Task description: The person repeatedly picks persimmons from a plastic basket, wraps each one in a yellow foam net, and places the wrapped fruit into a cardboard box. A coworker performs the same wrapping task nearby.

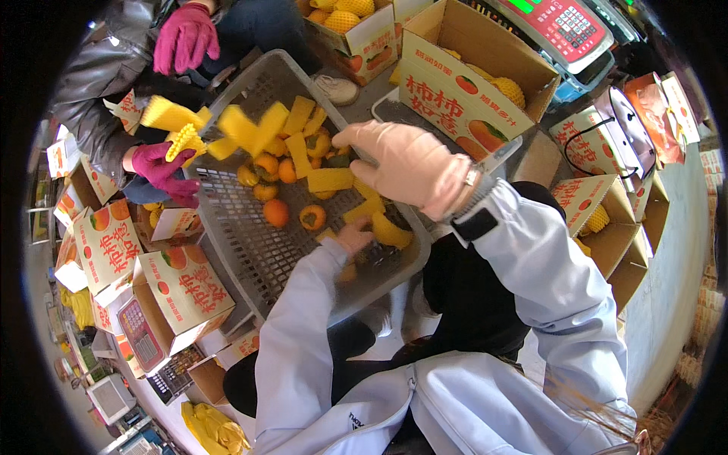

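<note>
In front of me stands a grey perforated plastic crate (418,250) with orange persimmons (276,212) and loose yellow foam net sleeves (331,180). My right hand (401,165), in a pale pinkish glove, is over the crate's right side. Its thumb and fingers are apart, with no held thing visible; the palm faces away. My left hand (355,232) reaches low into the crate's near end, among the sleeves. A curved yellow sleeve (391,231) lies beside its fingers. Whether the left fingers grip anything is hidden.
Across the crate, a co-worker's magenta-gloved hand (165,170) holds a yellow foam sleeve (185,142); their other gloved hand (186,38) is raised. An open printed carton (455,96) with sleeved fruit stands ahead right, near a red digital scale (560,28). More cartons (187,290) flank the left.
</note>
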